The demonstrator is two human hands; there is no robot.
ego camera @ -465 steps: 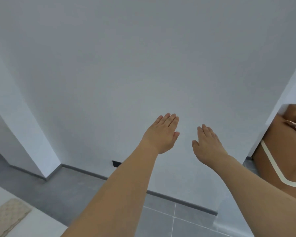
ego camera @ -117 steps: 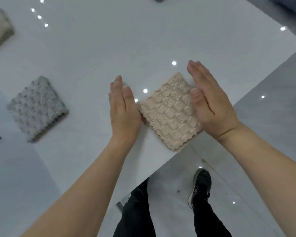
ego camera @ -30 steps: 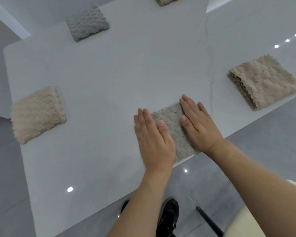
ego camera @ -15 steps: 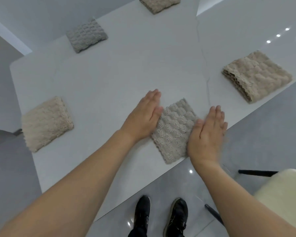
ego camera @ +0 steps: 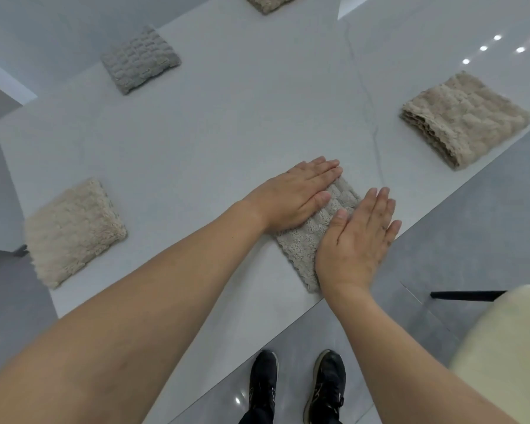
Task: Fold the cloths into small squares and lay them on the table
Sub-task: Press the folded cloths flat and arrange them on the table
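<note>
Grey, nubbly terry cloth, folded into a small square (ego camera: 311,232), lies under my hands near the front edge of the pale, glossy worktop (ego camera: 227,123). My left hand (ego camera: 297,195) lies flat with straight fingers on the far left side of it, and my right hand (ego camera: 357,240) lies flat on the near right side. The two hands are close together but do not touch, and neither one grips anything; a strip of cloth shows between them.

I judge that this step is the last pressing of this piece, to flatten the folds. Four other folded cloths lie well apart on the worktop: a beige fluffy one (ego camera: 74,232) at the left, a grey one (ego camera: 140,59) further back, a tan one (ego camera: 465,119) at the right, and another beige one (ego camera: 270,1) cut off by the top edge.

The next move, I think, calls for lifting both palms straight up, so the layers do not slide open.
</note>
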